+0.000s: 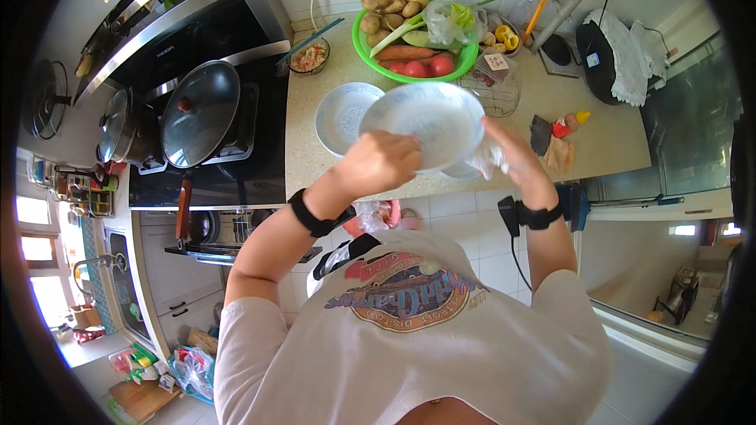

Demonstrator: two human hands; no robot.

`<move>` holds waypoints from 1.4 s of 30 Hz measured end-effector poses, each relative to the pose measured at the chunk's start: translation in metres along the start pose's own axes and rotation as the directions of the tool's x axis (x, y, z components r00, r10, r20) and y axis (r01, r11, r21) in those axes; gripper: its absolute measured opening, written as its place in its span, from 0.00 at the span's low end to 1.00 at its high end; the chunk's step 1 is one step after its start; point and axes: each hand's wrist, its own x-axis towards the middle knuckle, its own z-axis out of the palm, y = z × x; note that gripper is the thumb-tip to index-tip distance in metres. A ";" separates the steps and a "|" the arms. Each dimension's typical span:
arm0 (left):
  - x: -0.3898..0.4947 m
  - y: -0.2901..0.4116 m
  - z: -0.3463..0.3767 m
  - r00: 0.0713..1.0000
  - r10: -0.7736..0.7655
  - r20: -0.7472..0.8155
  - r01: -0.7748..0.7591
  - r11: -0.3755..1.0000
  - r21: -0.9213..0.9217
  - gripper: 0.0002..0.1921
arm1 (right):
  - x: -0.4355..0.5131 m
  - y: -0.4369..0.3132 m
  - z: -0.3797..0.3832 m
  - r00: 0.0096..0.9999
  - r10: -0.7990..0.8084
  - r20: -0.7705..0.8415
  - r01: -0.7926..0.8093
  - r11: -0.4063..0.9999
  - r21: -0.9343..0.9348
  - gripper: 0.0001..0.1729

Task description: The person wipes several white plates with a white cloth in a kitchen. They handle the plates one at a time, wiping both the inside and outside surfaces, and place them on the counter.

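Observation:
A pale bluish-white patterned plate (pixel 431 112) is raised over the counter, blurred by motion. My left hand (pixel 384 162) grips its near left rim with curled fingers. At the opposite edge, my right hand (pixel 512 153) holds the right rim, and a crumpled white cloth or tissue (pixel 489 156) hangs by its palm; whether the fingers pinch it is unclear. On the counter to the left rests a similar plate (pixel 339 118), partly covered by the raised one. Part of another dish (pixel 460 172) shows below the raised plate.
Behind stands a green basket (pixel 358 41) of potatoes, carrots and tomatoes. A wire rack (pixel 502 97), squeeze bottle (pixel 568 125) and folded cloths (pixel 558 153) lie rightward. The stove at left bears a lidded wok (pixel 201 115) and a lidded pot (pixel 118 130). A small bowl (pixel 308 57) holds chopped food.

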 end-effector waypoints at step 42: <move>-0.108 -0.017 0.034 0.744 -0.627 0.229 0.662 0.737 -0.133 0.12 | 0.001 0.078 -0.069 0.786 -0.424 -0.450 -0.328 0.331 -0.885 0.17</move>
